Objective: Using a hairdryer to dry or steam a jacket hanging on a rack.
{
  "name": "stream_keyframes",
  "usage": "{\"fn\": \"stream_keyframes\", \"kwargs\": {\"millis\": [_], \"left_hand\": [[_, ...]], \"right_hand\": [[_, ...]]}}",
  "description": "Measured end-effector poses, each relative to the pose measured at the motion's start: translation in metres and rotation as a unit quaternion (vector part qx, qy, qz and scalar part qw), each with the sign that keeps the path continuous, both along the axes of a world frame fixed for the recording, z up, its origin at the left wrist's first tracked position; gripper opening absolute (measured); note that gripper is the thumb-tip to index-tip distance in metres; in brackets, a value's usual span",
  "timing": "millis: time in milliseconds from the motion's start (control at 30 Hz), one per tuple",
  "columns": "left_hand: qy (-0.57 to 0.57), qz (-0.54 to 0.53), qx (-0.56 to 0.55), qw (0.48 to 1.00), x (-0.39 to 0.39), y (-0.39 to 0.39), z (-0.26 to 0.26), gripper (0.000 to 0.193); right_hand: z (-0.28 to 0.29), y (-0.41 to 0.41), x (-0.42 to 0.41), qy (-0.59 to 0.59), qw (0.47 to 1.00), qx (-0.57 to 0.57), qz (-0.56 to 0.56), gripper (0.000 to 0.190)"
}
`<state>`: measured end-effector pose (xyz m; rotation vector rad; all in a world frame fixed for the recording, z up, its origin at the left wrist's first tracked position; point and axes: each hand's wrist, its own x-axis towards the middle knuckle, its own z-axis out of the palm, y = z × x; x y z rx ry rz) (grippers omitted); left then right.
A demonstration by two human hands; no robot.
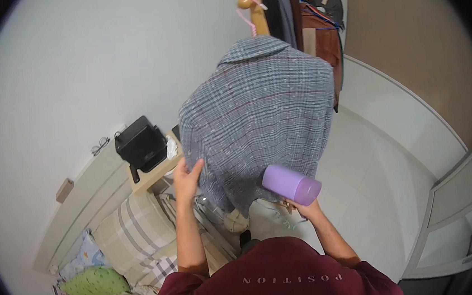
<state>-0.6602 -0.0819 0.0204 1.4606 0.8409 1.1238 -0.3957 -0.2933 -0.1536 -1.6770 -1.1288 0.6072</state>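
A grey-blue plaid jacket (258, 107) hangs by a pink hanger (245, 18) from a peg on a wooden stand (258, 13), its back towards me. My left hand (187, 179) grips the jacket's left edge, at the sleeve, with the thumb on the near side. In my right hand (306, 208) is a purple handheld appliance with a cylindrical body (292, 184), perhaps a garment steamer, held against or close before the jacket's lower right part. Its handle and most of my right fingers are hidden beneath the body.
More clothes (321, 43) and a dark cap (328, 4) hang behind the jacket. To the left, a black device (142, 143) stands on a small wooden table (154, 175), beside a bed with a plaid pillow (134, 232) and a green cushion (94, 286). A white cabinet (449, 225) is at the right.
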Motion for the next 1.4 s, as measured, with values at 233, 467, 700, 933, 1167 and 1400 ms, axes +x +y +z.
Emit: {"fn": "stream_keyframes", "kwargs": {"millis": [233,467,700,933,1167,1400], "left_hand": [[0.015,-0.014,-0.019,1.000,0.000,0.000,-0.081,0.021],[0.021,-0.019,-0.003,1.000,-0.003,-0.002,-0.093,0.022],[-0.018,-0.012,-0.023,1.000,0.000,-0.002,-0.081,0.019],[-0.042,-0.003,-0.041,0.998,-0.007,-0.008,-0.081,0.018],[-0.074,-0.011,-0.055,0.996,-0.009,-0.008,-0.073,0.019],[-0.063,0.014,-0.055,0.996,-0.012,-0.009,-0.066,0.019]], "right_hand": [[-0.014,0.007,-0.015,-0.061,0.998,0.017,0.006,0.045],[0.064,0.063,0.011,-0.182,0.967,0.177,-0.008,0.016],[0.132,0.103,0.020,-0.369,0.893,0.256,0.026,0.028],[0.035,0.089,-0.010,-0.399,0.893,0.199,0.064,0.030],[-0.087,0.043,-0.041,-0.186,0.978,0.047,0.077,0.039],[-0.100,0.014,-0.032,-0.101,0.993,-0.050,0.024,0.043]]}}
